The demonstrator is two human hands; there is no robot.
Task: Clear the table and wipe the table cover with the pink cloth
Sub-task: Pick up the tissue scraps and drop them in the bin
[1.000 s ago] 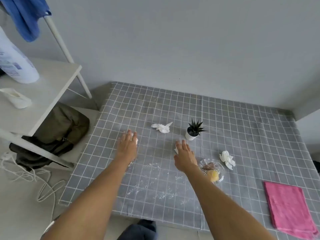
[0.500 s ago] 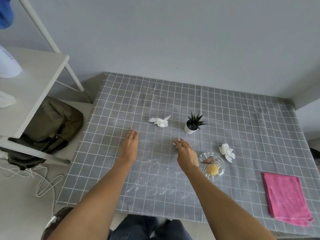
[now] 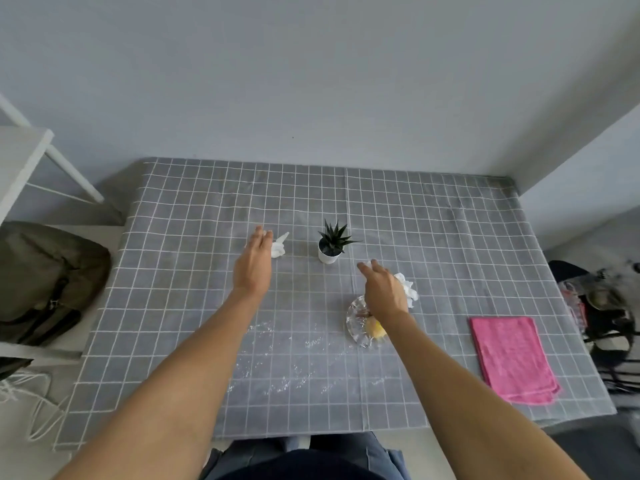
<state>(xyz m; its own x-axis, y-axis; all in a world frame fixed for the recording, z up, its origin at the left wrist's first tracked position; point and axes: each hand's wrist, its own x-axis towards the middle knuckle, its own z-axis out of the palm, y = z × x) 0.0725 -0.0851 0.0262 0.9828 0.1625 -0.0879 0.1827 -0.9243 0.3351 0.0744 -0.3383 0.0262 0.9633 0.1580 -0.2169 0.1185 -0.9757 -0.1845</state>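
Pink cloth (image 3: pixel 514 358) lies unlabelled, folded; left hand (image 3: pixel 252 266) and right hand (image 3: pixel 384 292) spread, empty.

A plain pale grey wall (image 3: pixel 311 71) runs behind the counter, beyond the left hand (image 3: pixel 252 268), and meets a second wall (image 3: pixel 588 161) at a corner far right of the right hand (image 3: pixel 384 292). Left of the left hand stands a white shelf unit (image 3: pixel 20 157) with slanted legs, and an olive-green backpack (image 3: pixel 45 275) lies on its lower board. White cables (image 3: pixel 27 403) trail over the light floor (image 3: pixel 20 455) below it. Right of the right hand, dark cluttered items (image 3: pixel 602 306) sit blurred. The light is soft and even.
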